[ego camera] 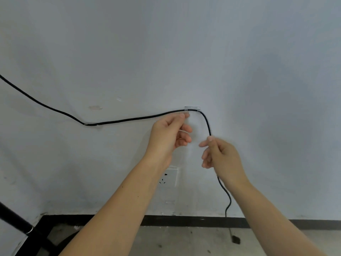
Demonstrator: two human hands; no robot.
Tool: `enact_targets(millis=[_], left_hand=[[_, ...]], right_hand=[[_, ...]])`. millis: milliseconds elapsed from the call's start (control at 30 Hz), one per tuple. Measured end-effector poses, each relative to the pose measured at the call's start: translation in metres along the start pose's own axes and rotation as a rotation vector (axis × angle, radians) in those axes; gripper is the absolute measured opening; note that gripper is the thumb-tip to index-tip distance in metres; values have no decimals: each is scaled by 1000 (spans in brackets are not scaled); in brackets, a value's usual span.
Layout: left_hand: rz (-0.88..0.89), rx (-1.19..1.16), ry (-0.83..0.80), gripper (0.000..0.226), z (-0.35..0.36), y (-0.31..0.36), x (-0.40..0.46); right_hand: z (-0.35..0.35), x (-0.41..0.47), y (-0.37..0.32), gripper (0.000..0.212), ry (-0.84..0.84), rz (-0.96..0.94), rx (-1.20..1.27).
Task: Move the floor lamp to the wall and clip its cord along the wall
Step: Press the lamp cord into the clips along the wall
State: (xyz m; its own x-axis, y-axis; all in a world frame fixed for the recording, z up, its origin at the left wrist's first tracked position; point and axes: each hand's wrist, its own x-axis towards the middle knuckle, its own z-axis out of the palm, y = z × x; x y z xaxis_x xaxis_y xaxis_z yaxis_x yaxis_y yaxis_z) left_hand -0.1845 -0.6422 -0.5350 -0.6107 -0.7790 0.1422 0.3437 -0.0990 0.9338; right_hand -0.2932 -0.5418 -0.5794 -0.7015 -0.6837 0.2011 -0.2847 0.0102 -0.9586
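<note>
A black cord runs along the white wall from the upper left, through a clear clip, to a second clear clip, then bends down to the floor. My left hand is just below the second clip, thumb and forefinger touching the cord and the clip's left end. My right hand pinches the hanging cord below the bend. The lamp's black pole shows at the lower left.
A white wall socket sits below my left hand. A black skirting strip runs along the wall's foot above a grey concrete floor. The cord's end lies on the floor.
</note>
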Motion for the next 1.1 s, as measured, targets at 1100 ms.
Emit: enact_targets(millis=[1100], left_hand=[[109, 751, -48, 36, 28, -80, 14]], right_hand=[[-2, -10, 86, 31, 134, 250, 136]])
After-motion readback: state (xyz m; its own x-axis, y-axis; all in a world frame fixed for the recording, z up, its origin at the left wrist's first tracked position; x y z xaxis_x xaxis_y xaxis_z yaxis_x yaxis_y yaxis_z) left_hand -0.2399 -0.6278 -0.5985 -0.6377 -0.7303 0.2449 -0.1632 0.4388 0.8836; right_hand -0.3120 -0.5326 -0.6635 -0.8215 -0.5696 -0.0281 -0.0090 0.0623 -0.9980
